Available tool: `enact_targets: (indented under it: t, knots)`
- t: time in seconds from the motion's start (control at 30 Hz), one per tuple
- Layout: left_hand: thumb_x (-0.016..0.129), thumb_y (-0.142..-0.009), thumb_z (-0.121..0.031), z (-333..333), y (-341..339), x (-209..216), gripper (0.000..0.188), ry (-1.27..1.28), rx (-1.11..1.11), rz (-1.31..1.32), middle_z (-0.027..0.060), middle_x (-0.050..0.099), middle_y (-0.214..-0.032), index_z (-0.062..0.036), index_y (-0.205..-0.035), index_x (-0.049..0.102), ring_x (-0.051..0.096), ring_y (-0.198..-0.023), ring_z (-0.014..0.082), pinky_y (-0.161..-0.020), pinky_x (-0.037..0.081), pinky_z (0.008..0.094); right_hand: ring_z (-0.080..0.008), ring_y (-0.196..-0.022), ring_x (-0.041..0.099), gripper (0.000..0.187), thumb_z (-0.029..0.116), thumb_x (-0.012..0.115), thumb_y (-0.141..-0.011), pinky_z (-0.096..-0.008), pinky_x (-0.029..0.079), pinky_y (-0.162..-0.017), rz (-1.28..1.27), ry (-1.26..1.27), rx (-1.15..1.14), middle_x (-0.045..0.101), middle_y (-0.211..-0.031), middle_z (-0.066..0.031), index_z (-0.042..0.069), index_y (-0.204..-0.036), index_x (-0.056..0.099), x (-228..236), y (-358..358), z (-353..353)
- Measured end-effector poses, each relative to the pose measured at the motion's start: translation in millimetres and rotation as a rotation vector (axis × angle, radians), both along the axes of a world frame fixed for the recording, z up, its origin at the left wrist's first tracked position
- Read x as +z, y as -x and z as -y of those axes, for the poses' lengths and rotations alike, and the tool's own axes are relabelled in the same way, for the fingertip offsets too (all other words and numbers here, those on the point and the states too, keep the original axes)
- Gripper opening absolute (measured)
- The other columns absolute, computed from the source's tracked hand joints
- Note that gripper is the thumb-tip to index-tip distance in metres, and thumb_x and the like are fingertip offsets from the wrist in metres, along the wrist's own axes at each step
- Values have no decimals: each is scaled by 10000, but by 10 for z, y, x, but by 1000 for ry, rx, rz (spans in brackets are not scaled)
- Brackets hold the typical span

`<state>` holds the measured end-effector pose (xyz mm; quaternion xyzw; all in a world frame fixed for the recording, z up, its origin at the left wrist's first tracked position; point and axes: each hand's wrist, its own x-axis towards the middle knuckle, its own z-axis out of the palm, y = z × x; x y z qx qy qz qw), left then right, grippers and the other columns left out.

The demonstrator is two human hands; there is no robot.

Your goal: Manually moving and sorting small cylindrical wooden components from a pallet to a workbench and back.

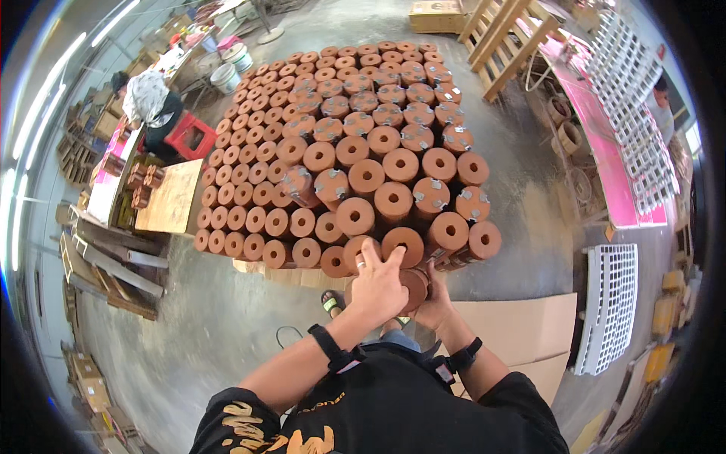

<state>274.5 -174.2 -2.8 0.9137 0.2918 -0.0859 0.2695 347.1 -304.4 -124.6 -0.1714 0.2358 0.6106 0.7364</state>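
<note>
Reddish-brown cylinders (365,175), most with a round hole in the top, stand packed in rows in front of me. My left hand (380,290), with a ring on one finger, reaches over the near edge of the stack. Its fingers are spread, and their tips touch the tops of two holed cylinders, one of them the front cylinder (408,239). My right hand (434,305) is closed round the side of a lower reddish-brown cylinder (413,291), just right of my left hand. My left hand partly covers that cylinder. Grey patches mark several tops farther back.
Flat cardboard (522,333) lies on the floor at right, beside a white lattice panel (607,309). A pink-topped table (605,163) and a wooden pallet (503,41) stand farther right. At left, a person (151,102) works near a red stool (189,138) and white buckets (225,79).
</note>
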Motion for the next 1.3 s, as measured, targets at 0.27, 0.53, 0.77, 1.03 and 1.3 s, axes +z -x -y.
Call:
enact_targets:
  t: [0.27, 0.53, 0.77, 1.03, 1.3]
  knots:
    - [635, -743, -117, 54, 48, -158, 792, -28, -53, 105, 321, 149, -1521, -195, -1485, 369, 278, -1340, 571, -993, 459, 548, -302, -1232, 563, 577, 514, 552, -951, -527, 444, -1028, 83, -37, 27, 578, -1350, -124, 115, -1363, 495, -96, -194, 13]
    - [600, -703, -55, -311, 642, 96, 687, 51, -229, 173, 282, 265, -1438, -136, -1371, 460, 338, -1290, 538, -1026, 409, 564, -316, -1282, 474, 723, 647, 374, -974, -537, 400, -1055, 382, 45, 186, 514, -1384, -127, 81, -1419, 433, -241, -163, -173]
    - [629, -615, 4, -1115, 922, 335, 353, -127, -604, 258, 208, 393, -1259, -35, -965, 601, 410, -1203, 449, -945, 477, 504, -330, -1190, 554, 631, 578, 361, -1006, -528, 466, -979, 286, 179, 139, 559, -1319, -161, 72, -1375, 439, -202, 101, -210]
    - [675, -652, -60, -1906, 335, 109, 310, -214, -1091, 325, 184, 446, -1064, -3, -929, 549, 440, -1109, 383, -862, 518, 400, -308, -1053, 651, 333, 235, 500, -1006, -424, 535, -861, 469, 342, 112, 624, -1237, -147, 50, -1283, 489, -164, 623, -484]
    - [719, -595, -98, -2166, 5, -295, 478, -154, -1210, 338, 166, 459, -1093, -44, -1050, 585, 444, -1131, 400, -939, 451, 462, -278, -963, 692, 343, 192, 577, -951, -371, 569, -764, 664, 728, -136, 628, -1217, -106, 53, -1261, 530, -724, 1076, -953]
